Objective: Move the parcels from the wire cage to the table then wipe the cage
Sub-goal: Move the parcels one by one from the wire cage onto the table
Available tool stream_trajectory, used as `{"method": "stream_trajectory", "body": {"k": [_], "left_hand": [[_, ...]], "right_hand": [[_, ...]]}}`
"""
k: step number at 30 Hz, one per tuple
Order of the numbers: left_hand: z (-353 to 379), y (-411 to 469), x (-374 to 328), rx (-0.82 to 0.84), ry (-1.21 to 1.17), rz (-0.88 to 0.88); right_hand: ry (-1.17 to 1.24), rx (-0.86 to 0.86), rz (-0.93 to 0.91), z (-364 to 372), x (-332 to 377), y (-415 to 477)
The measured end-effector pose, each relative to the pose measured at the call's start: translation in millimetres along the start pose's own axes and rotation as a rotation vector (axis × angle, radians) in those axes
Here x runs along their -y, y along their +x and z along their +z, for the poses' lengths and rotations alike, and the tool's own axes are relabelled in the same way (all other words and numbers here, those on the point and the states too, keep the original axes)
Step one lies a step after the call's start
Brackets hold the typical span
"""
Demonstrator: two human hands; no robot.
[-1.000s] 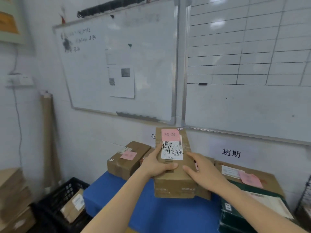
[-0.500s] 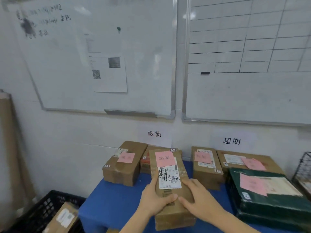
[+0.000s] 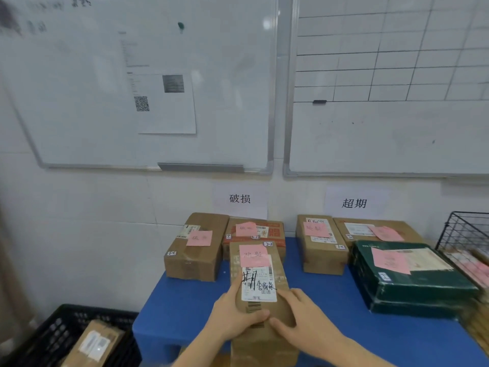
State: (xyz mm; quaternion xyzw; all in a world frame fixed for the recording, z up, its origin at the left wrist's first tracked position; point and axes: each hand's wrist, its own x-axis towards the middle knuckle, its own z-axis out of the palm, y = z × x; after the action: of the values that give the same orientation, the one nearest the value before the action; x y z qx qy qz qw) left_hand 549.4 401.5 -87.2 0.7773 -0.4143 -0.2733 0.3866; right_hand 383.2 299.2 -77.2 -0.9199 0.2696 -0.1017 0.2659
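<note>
A long brown cardboard parcel [image 3: 258, 263] with a pink note and a white label lies lengthwise over the front of the blue table [image 3: 182, 305]. My left hand [image 3: 234, 315] grips its left side, thumb across the top. My right hand [image 3: 304, 320] holds its right side, fingers curled over the top edge. The black wire cage [image 3: 460, 231] stands at the table's right end, with parcels bearing pink notes inside it.
Behind the held parcel sit two brown boxes [image 3: 197, 247] and a red-printed box [image 3: 267, 230]. To the right are two more brown boxes [image 3: 321, 247] and a dark green parcel [image 3: 412, 282]. A black crate [image 3: 63, 332] with a box stands on the floor at left. Whiteboards hang above.
The parcel has come down from chest height toward the table front with both hands still on it. The view has dropped and shifted right, bringing the wire cage into sight.
</note>
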Motion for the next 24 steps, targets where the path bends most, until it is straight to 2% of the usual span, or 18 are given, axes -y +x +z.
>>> {"method": "stream_trajectory", "body": {"k": [9, 24], "left_hand": [[-30.7, 22.6, 22.8, 0.087, -0.086, -0.063], [-53.2, 52.6, 45.9, 0.177, -0.093, -0.122]], "right_hand": [[0.042, 0.107, 0.042, 17.3, 15.2, 36.6], [0.001, 0.124, 0.063, 37.8, 27.1, 66.3]]}}
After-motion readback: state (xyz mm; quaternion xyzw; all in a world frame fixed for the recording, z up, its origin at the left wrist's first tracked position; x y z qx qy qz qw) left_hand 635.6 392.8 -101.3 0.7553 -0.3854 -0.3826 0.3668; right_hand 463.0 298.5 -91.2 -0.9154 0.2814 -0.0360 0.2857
